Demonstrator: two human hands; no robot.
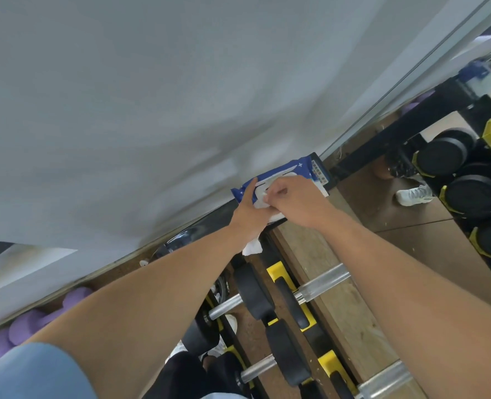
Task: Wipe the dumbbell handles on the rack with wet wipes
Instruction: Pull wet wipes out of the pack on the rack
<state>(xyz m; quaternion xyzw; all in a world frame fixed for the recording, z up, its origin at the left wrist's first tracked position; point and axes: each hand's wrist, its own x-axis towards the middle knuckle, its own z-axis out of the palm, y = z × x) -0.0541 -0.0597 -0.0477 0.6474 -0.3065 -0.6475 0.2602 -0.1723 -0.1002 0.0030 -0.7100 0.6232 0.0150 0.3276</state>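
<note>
Both hands are up on the wipes pack [301,171] at the top of the rack [270,254], just right of centre frame; the left hand [248,217] lies flat on the pack's near end, thumb stretched along its blue edge, fingers mostly hidden under the other hand, so how far they curl I cannot tell; a crumpled white wipe [252,246] hangs out beneath its wrist; the right hand [296,201] is curled, fingertips pinching a white wipe [263,197] at the pack's opening, the white lid flap lifted beside it. The pack is blue with white panel and small print at its far end; its long axis runs from 8 o'clock up to 2 o'clock, lying against the foot of the grey wall [152,110]. Below, toward 6 o'clock, black dumbbells [254,292] with bright steel handles [227,306] sit in yellow cradles [277,272], handles slanting the same 8-to-2 way; purple dumbbells [25,326] show at 8 o'clock; a mirror [411,197] at 3 o'clock reflects more black weights.
</note>
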